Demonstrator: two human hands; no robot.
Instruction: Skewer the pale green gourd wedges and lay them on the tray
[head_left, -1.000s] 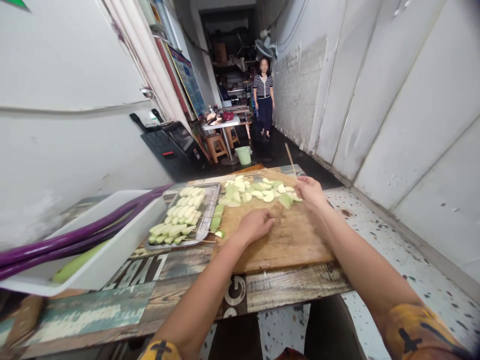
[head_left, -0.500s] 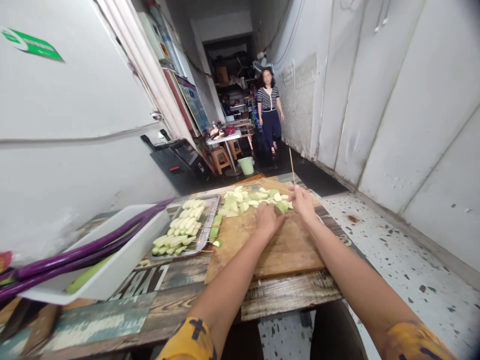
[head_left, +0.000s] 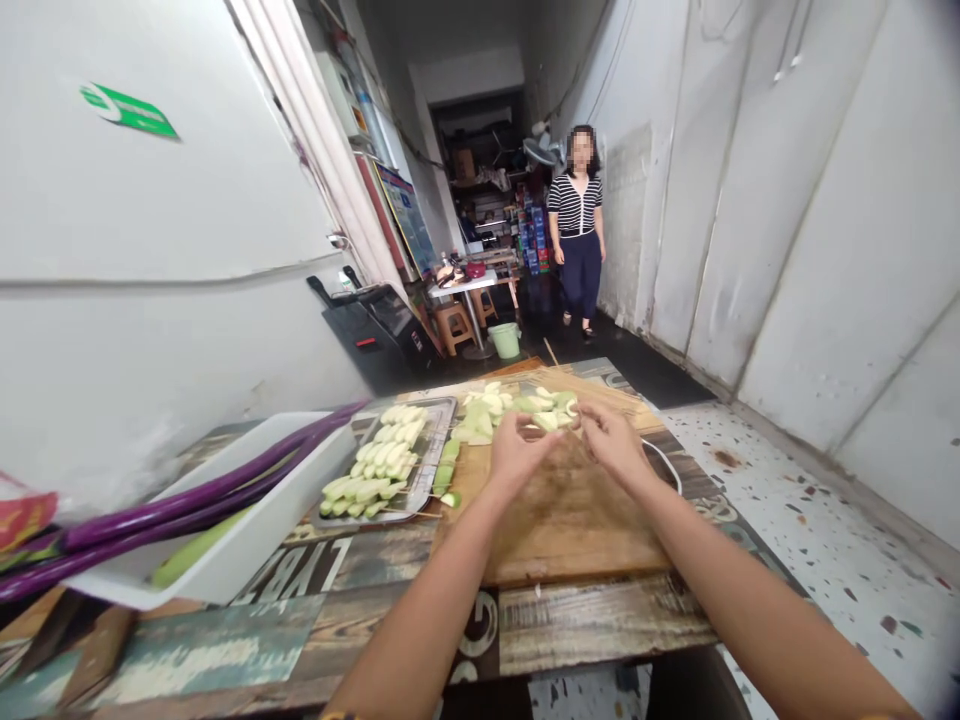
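Observation:
My left hand [head_left: 517,452] is at the far part of the wooden cutting board [head_left: 577,535], thumb and fingers curled around a pale green vegetable slice [head_left: 549,419]. Close on its right, my right hand [head_left: 613,445] pinches a thin wooden skewer [head_left: 551,352]; its tip shows beyond the slices, and its lower part is hard to make out. Loose cut slices [head_left: 477,418] lie heaped behind my hands. To the left, a metal tray [head_left: 444,425] holds rows of skewered slices [head_left: 375,462]. More green pieces on a skewer [head_left: 445,468] lie between tray and board.
A white bin [head_left: 225,550] with long purple eggplants [head_left: 217,500] and a green vegetable [head_left: 196,548] stands at the left. Behind the table are a green bucket [head_left: 505,340], a small table [head_left: 465,284] and a person [head_left: 576,220] in a striped top.
My right hand has lowered the skewer from upright to a tilt away from me. My left hand has lifted a slice from the heap. The person has come nearer.

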